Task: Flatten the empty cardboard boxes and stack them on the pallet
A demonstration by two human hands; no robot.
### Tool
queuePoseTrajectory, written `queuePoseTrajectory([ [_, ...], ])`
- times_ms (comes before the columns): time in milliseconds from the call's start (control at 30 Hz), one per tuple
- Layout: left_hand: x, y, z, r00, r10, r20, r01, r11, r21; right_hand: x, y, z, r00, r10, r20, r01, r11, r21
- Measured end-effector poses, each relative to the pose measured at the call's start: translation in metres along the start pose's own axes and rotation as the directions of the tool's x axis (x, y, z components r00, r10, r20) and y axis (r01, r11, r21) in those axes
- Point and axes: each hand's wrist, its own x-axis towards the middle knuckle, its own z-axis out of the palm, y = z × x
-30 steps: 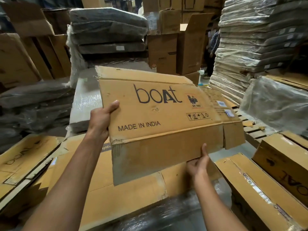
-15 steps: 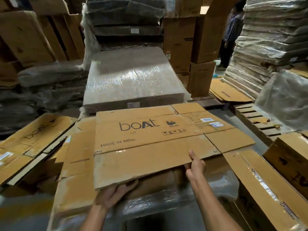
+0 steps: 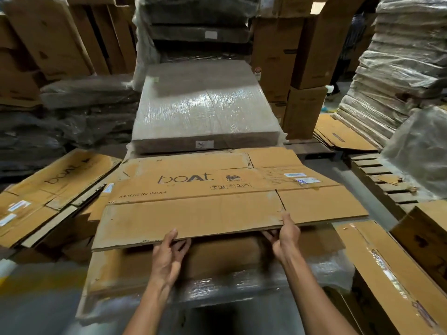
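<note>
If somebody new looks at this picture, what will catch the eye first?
The big flattened boAt box fills the centre, held at its near edge by the left hand and the right hand. Behind it lies a shiny plastic-wrapped bundle, and tall wrapped stacks rise at the far right.

flattened box (image 3: 217,204): matt brown cardboard | bundle (image 3: 205,112): glossy plastic wrap | pallet (image 3: 382,180): rough wood

Reaching forward, both arms; pinching flattened box (image 3: 205,213) with left hand (image 3: 168,255) and right hand (image 3: 285,238), thumbs above, fingers beneath.
</note>
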Motion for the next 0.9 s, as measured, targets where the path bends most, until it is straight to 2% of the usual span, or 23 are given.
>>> queuePoseTrajectory([
  [100,0.004,0.017,-0.039,0.998,0.025,-0.059,-0.026,0.999,-0.023,0.0,0.009,-0.012,0.999,0.035,0.026,-0.033,0.998,-0.045],
  [233,0.007,0.029,-0.069,0.998,-0.026,-0.058,0.026,1.0,-0.005,-0.001,0.032,-0.007,0.994,0.103,0.04,-0.097,0.987,-0.129],
  [467,0.025,0.027,-0.081,0.969,-0.158,-0.188,0.165,0.986,0.022,0.0,0.046,-0.009,0.992,0.127,-0.008,-0.126,0.974,-0.189],
  [733,0.031,0.008,-0.08,0.933,-0.193,-0.304,0.234,0.967,0.104,-0.007,0.054,-0.022,0.985,0.168,-0.038,-0.172,0.947,-0.27],
  [800,0.029,-0.001,-0.074,0.919,-0.225,-0.323,0.297,0.935,0.192,-0.009,0.057,-0.032,0.985,0.173,-0.024,-0.17,0.918,-0.358],
  [900,0.021,-0.022,-0.061,0.904,-0.326,-0.276,0.419,0.802,0.425,-0.017,0.057,-0.047,0.987,0.163,0.003,-0.145,0.883,-0.446],
])
